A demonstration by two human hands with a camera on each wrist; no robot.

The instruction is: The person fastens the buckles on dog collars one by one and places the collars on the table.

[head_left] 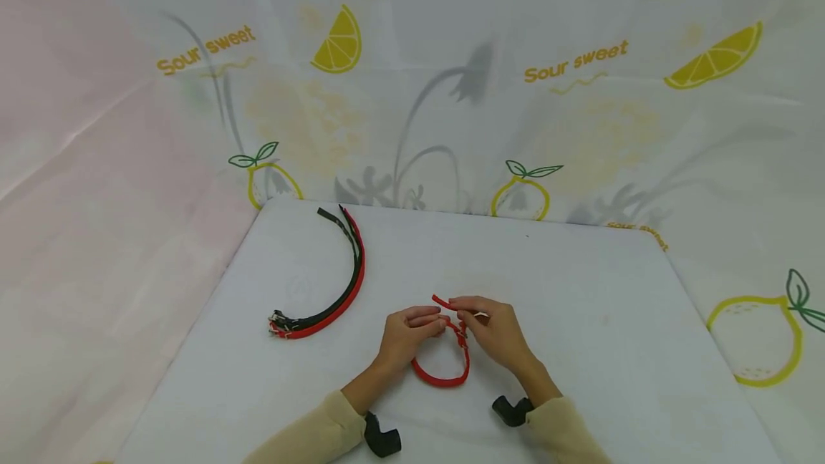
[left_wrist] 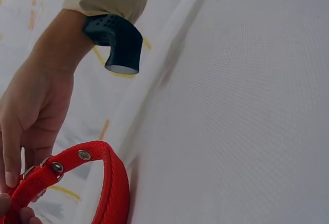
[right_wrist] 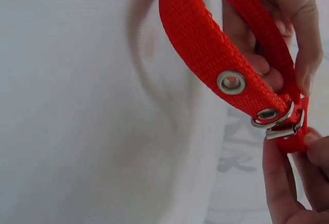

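Observation:
A red collar (head_left: pixel 441 382) with metal eyelets is bent into a loop over the white table, in the middle of the head view. The left hand (head_left: pixel 406 339) pinches its strap from the left. Opposite it, the right hand (head_left: pixel 496 328) holds the collar near the silver buckle (right_wrist: pixel 285 130), thumb and fingers on the webbing. The strap's free tip (head_left: pixel 441 301) sticks out between the two hands at the top. In the right wrist view, the strap passes through the buckle, with an eyelet (right_wrist: pixel 231 82) further along.
At the left of the white table (head_left: pixel 580 306), black and red collars (head_left: pixel 351 296) lie side by side in a curve, buckles toward the near left. Black wrist mounts (head_left: pixel 382 439) sit on both forearms. A lemon-printed cloth (head_left: pixel 412 92) hangs behind the table.

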